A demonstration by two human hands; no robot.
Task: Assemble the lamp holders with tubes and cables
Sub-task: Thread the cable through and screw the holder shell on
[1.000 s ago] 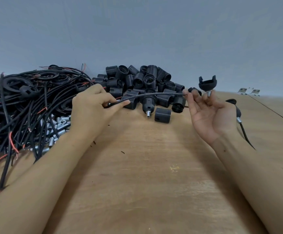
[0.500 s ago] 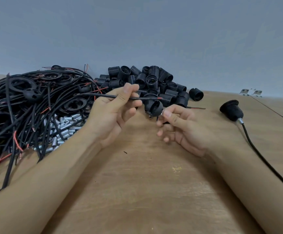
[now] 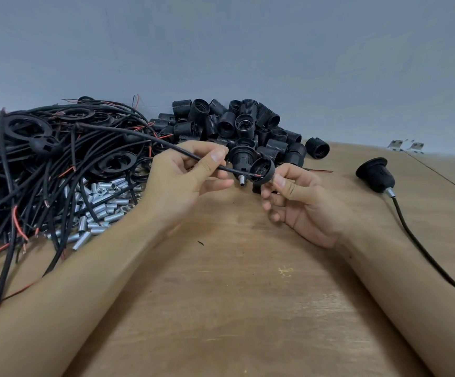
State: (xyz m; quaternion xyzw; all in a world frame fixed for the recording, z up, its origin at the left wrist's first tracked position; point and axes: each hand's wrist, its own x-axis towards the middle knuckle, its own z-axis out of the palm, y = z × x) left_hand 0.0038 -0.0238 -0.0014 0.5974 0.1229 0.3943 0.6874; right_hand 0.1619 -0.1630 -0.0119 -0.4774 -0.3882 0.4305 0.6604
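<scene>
The left hand (image 3: 185, 183), raised over the table (image 3: 220, 295), pinches a black cable (image 3: 166, 142) between thumb and forefinger. The cable's red-tipped end reaches into a black holder cap (image 3: 261, 170), tilted with its hollow facing the camera, which the right hand (image 3: 302, 202) pinches.

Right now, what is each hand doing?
Left hand: pinches a black cable.
Right hand: holds a black holder cap.
</scene>
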